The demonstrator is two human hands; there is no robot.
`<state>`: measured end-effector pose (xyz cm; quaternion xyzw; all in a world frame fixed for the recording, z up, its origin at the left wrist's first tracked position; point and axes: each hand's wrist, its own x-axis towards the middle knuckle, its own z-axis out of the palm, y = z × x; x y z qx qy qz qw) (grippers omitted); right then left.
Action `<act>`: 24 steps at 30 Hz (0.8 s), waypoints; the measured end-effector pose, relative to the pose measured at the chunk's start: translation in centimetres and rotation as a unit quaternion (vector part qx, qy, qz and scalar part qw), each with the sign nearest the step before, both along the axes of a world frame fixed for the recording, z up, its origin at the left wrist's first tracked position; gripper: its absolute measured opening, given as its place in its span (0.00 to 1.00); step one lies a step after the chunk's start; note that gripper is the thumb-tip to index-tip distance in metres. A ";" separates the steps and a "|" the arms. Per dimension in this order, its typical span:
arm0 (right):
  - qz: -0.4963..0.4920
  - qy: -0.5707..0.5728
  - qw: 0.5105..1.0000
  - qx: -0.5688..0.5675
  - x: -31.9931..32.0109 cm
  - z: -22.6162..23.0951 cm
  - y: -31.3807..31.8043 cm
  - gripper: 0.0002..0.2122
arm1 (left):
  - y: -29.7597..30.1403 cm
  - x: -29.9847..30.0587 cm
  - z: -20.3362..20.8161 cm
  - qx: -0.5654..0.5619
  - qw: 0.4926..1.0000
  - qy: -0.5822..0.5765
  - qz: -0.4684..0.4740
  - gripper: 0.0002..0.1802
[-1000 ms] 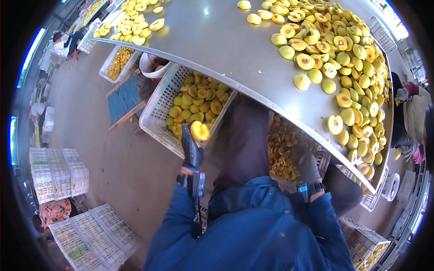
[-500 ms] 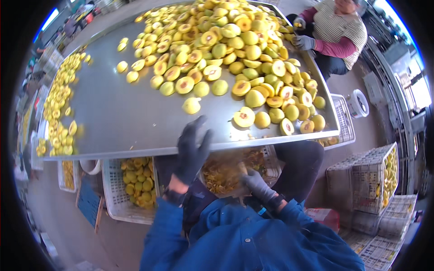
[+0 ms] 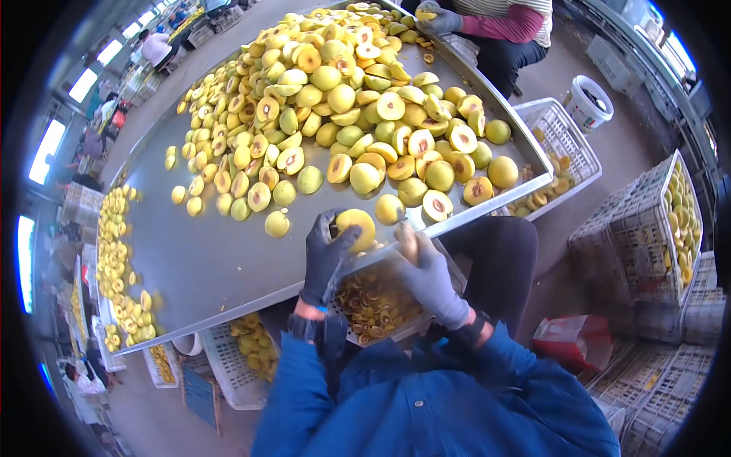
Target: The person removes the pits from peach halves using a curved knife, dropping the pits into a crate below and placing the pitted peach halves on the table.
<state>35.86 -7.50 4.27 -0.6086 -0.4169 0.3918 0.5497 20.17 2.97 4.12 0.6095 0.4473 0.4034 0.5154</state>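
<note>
At the near edge of the metal surface [image 3: 213,266], the left hand [image 3: 326,255] is closed around a whole yellow fruit [image 3: 355,226], and the right hand [image 3: 428,276] grips what looks like a small pitting tool [image 3: 407,242]. This fruit seems uncut, many whole fruits remain among the halved ones in the pile [image 3: 343,114] beyond it, and the crate of pits [image 3: 373,305] under the edge is partly filled.

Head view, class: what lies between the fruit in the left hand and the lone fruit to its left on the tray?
Only bare grey tray separates the held fruit from the lone fruit, in the head view.
</note>
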 end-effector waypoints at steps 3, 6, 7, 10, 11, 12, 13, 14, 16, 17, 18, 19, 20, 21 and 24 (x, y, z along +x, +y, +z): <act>0.025 -0.030 0.998 0.047 -0.3 0.3 1.3 0.21 | -3.1 -0.4 2.9 -0.050 0.998 -0.014 -0.019 0.19; 0.172 -0.058 0.982 0.055 0.9 3.6 1.8 0.19 | -5.2 -3.9 2.3 0.260 0.935 0.210 -0.119 0.32; 0.178 -0.134 0.970 0.098 0.6 4.2 1.8 0.18 | -5.5 -4.7 1.2 0.263 0.933 0.215 -0.122 0.32; 0.135 -0.202 0.966 0.083 -0.3 5.4 1.6 0.14 | -6.5 -4.0 -0.2 0.264 0.944 0.198 0.015 0.44; 0.133 -0.202 0.966 0.087 -0.6 5.3 1.3 0.14 | -6.6 -4.0 -0.7 0.269 0.942 0.199 0.014 0.44; 0.088 -0.158 0.977 0.116 -1.0 4.8 0.4 0.15 | -6.7 -4.1 -1.3 0.231 0.966 0.112 0.041 0.46; 0.045 -0.113 0.982 0.145 -1.6 4.6 -0.4 0.15 | -6.9 -4.3 -1.7 0.191 0.979 0.024 0.069 0.48; 0.047 -0.099 0.986 0.124 -2.0 5.4 -1.5 0.13 | -7.0 -3.7 -0.8 0.273 0.954 0.048 0.117 0.44; 0.063 -0.150 0.981 0.102 -3.1 6.3 -3.2 0.12 | -7.5 -3.1 2.6 0.277 0.951 0.093 0.102 0.42; 0.082 -0.202 0.972 0.084 -3.9 6.6 -3.9 0.11 | -7.6 -2.8 4.3 0.283 0.945 0.137 0.090 0.39; 0.071 -0.235 0.966 0.085 -4.8 6.5 -4.0 0.10 | -6.9 -1.8 5.1 0.286 0.952 0.051 0.095 0.31; 0.072 -0.235 0.966 0.085 -5.3 6.7 -3.9 0.10 | -7.1 -1.7 5.6 0.285 0.952 0.052 0.096 0.31; 0.073 -0.264 0.956 0.105 -5.7 6.8 -3.9 0.09 | -7.4 -1.6 5.8 0.245 0.962 -0.002 0.118 0.28; 0.073 -0.293 0.945 0.124 -6.0 6.9 -4.0 0.09 | -7.8 -1.5 6.1 0.203 0.968 -0.055 0.140 0.26; 0.071 -0.334 0.931 0.126 -6.4 7.2 -4.0 0.08 | -8.9 -0.9 7.9 0.104 0.964 -0.183 0.159 0.28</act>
